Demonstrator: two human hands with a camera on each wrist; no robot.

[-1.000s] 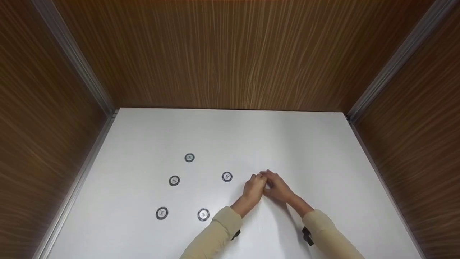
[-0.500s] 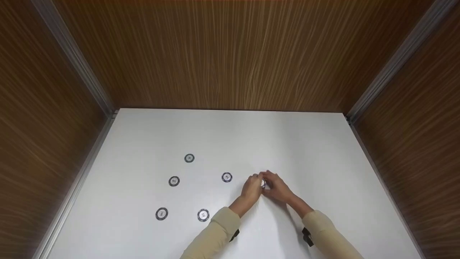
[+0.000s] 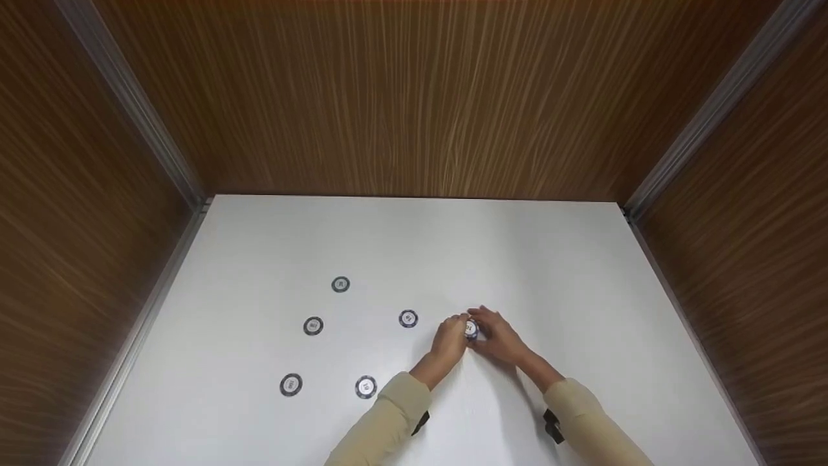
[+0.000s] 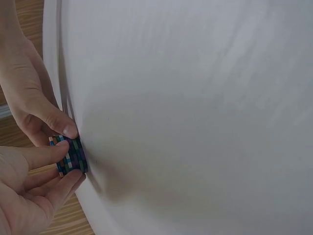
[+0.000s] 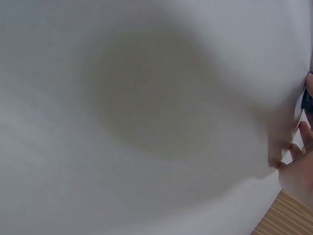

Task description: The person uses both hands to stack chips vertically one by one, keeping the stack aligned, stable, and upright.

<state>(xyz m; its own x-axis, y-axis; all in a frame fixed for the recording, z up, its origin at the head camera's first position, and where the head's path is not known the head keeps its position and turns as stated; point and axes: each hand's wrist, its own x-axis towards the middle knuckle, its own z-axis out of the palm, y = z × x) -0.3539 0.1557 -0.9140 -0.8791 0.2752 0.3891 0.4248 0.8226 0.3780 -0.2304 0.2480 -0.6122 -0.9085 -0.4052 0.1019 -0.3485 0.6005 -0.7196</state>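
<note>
Chip stack (image 3: 471,329) sits between the fingertips of both hands, printed face up. The left hand (image 3: 446,344) clamps its side with curled fingers; the right hand (image 3: 503,340) has thumb and index finger curved round its near and far edges. Whether the stack's base meets the white table (image 3: 401,239) I cannot tell. One loose chip (image 3: 408,318) lies just left of the left fingers; four more chips (image 3: 314,325) lie farther left of them.

head camera faces forward and down; nearer wrist cameras share the chip stack (image 4: 78,156).
</note>
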